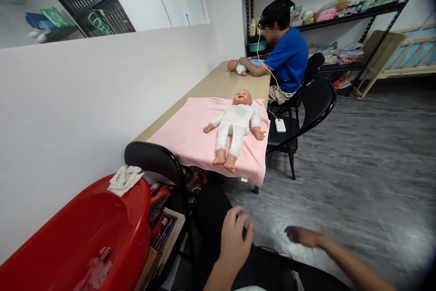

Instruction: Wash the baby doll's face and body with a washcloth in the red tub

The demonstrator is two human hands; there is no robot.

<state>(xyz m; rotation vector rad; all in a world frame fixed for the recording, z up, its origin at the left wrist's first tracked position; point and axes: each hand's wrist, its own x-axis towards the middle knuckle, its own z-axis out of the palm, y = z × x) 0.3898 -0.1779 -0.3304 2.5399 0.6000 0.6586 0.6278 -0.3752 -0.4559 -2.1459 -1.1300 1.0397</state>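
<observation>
A baby doll (236, 128) in a white suit lies on its back on a pink blanket (190, 136) spread over the near end of a wooden table (218, 84). My left hand (234, 236) hangs low in front of me with its fingers curled loosely over my dark trouser leg, holding nothing I can make out. My right hand (301, 235) is to its right, blurred, fingers pointing left, above the floor. Both hands are well short of the doll.
A red plastic tub (91, 232) with a white cloth (124, 178) on its rim sits at the lower left by the white wall. Black folding chairs (160, 164) stand by the table. A person in a blue shirt (288, 59) handles another doll (237, 67) at the far end. Shelves line the back.
</observation>
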